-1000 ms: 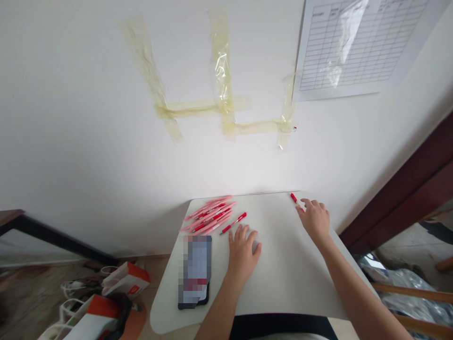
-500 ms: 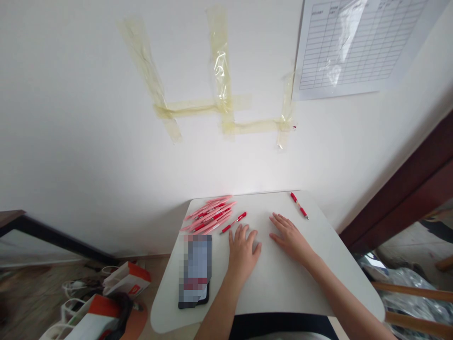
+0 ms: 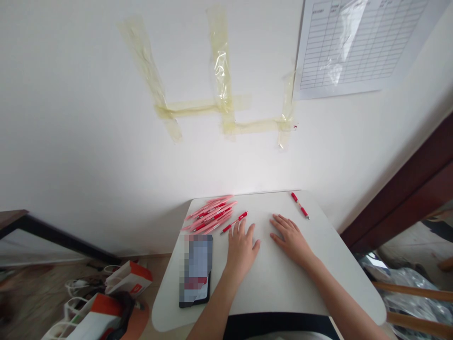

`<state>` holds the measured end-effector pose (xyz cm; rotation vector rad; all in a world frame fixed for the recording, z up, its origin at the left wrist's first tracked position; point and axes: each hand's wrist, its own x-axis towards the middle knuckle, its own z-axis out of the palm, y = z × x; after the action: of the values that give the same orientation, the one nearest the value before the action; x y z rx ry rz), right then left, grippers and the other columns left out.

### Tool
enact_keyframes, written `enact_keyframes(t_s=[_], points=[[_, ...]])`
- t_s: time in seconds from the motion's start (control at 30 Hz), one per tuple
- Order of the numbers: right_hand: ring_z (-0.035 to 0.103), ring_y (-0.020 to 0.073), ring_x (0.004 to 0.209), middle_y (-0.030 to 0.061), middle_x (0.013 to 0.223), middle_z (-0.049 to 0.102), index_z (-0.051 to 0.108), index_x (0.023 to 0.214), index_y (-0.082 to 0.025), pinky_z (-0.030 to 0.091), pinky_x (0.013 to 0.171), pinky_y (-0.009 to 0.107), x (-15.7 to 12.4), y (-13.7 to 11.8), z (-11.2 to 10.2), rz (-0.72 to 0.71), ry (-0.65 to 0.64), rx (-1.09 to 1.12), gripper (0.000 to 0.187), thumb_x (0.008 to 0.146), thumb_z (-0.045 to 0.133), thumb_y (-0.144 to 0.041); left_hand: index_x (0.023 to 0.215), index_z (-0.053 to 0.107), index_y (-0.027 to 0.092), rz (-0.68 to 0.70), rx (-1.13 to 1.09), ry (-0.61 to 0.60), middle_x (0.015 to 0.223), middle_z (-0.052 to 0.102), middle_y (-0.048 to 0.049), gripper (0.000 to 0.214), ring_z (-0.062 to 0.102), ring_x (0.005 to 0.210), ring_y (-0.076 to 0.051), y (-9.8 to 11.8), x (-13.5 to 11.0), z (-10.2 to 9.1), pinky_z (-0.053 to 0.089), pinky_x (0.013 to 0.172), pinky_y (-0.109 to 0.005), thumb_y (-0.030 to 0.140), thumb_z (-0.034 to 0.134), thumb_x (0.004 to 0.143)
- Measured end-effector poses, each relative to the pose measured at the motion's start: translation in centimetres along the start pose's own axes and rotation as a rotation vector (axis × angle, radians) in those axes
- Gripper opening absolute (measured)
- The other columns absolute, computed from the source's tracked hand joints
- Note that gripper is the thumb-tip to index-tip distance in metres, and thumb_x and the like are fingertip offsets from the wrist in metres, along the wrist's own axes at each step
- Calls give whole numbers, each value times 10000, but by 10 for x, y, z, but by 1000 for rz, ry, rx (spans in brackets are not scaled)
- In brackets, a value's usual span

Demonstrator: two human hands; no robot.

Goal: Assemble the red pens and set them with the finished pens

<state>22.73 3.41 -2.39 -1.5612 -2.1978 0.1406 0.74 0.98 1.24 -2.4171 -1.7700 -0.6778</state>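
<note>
My left hand [image 3: 242, 245] lies palm down on the white table [image 3: 283, 293], fingers spread. Its fingertips are right by a red pen [image 3: 234, 223], perhaps touching it; I cannot tell. Farther right, my right hand [image 3: 288, 236] rests flat with its fingers stretched out and nothing in it. Beyond that hand, near the back right corner, is a second red pen [image 3: 300, 206]. A pile of pink and red pens [image 3: 212, 215] covers the back left of the tabletop.
A phone [image 3: 198, 269], its screen blurred out, lies at the table's left side. The wall behind carries yellowed tape [image 3: 222, 71] and a printed sheet [image 3: 354, 52]. Paper bags [image 3: 129, 278] stand on the floor at left. Clear plastic [image 3: 414, 283] sits at right.
My left hand has shifted slightly forward, bringing its fingertips closer to the red pen. My right hand and the pens look unmoved on the table.
</note>
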Motion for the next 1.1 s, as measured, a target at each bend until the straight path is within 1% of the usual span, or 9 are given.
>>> enact_keyframes(t_s=[0.13, 0.27, 0.37, 0.47, 0.57, 0.7, 0.9, 1.0, 1.1], points=[[380, 267, 1475, 61, 1578, 441, 504, 1465, -257, 312, 1209, 507, 0, -1, -2, 21, -22, 10, 523, 1001, 431, -486, 1326, 584, 255, -131, 94, 73, 1459, 528, -140, 462, 456, 1375, -375, -11, 10, -13, 407, 1111, -627, 229, 614, 866], [367, 263, 1482, 55, 1586, 428, 512, 1460, -245, 299, 1220, 506, 1, -3, -5, 27, -42, 22, 519, 1005, 426, -479, 1224, 652, 214, -255, 187, 118, 1460, 538, -147, 372, 403, 1414, -415, -24, 20, -21, 349, 1124, -694, 165, 562, 866], [369, 262, 1482, 54, 1583, 433, 514, 1458, -244, 299, 1220, 507, 1, -3, -5, 28, -43, 28, 517, 1004, 426, -476, 1089, 708, 196, -301, 243, 137, 1477, 532, -145, 291, 359, 1444, -426, -31, 25, -18, 305, 1127, -743, 150, 513, 878], [369, 264, 1482, 52, 1583, 433, 513, 1458, -249, 302, 1218, 510, 1, -2, -5, 25, -40, 31, 516, 1001, 432, -475, 941, 739, 191, -330, 268, 131, 1477, 541, -128, 264, 364, 1444, -425, -36, 29, -12, 319, 1116, -749, 137, 486, 885], [372, 263, 1480, 53, 1579, 439, 513, 1457, -255, 307, 1216, 508, 1, -2, -5, 22, -35, 32, 511, 1000, 436, -471, 888, 747, 201, -326, 264, 140, 1464, 560, -107, 283, 378, 1437, -417, -38, 31, -7, 302, 1125, -755, 120, 477, 886], [380, 262, 1476, 57, 1568, 456, 525, 1445, -260, 310, 1215, 508, 1, -2, -6, 21, -22, 34, 495, 1000, 441, -460, 815, 737, 205, -303, 213, 153, 1455, 569, -91, 247, 384, 1435, -409, -36, 30, -10, 278, 1147, -748, 124, 513, 880], [414, 283, 1450, 81, 1560, 464, 541, 1427, -262, 349, 1194, 521, -1, -3, -5, 24, 1, 54, 481, 990, 466, -449, 820, 728, 228, -207, 132, 129, 1442, 578, -69, 209, 405, 1420, -394, -17, 20, -17, 326, 1123, -737, 144, 549, 888], [440, 292, 1421, 99, 1572, 427, 524, 1433, -275, 406, 1156, 509, -3, -5, -9, 34, 45, 105, 487, 980, 490, -452, 833, 734, 246, -138, 75, 115, 1454, 567, -59, 184, 386, 1438, -382, -6, 12, -16, 313, 1147, -721, 176, 575, 895], [411, 282, 1427, 81, 1574, 399, 492, 1444, -317, 438, 1133, 498, -6, -8, -16, 7, 90, 173, 483, 981, 500, -454, 845, 734, 257, -93, 8, 71, 1462, 557, -53, 168, 386, 1440, -383, 1, 4, -12, 340, 1136, -714, 190, 589, 898]])
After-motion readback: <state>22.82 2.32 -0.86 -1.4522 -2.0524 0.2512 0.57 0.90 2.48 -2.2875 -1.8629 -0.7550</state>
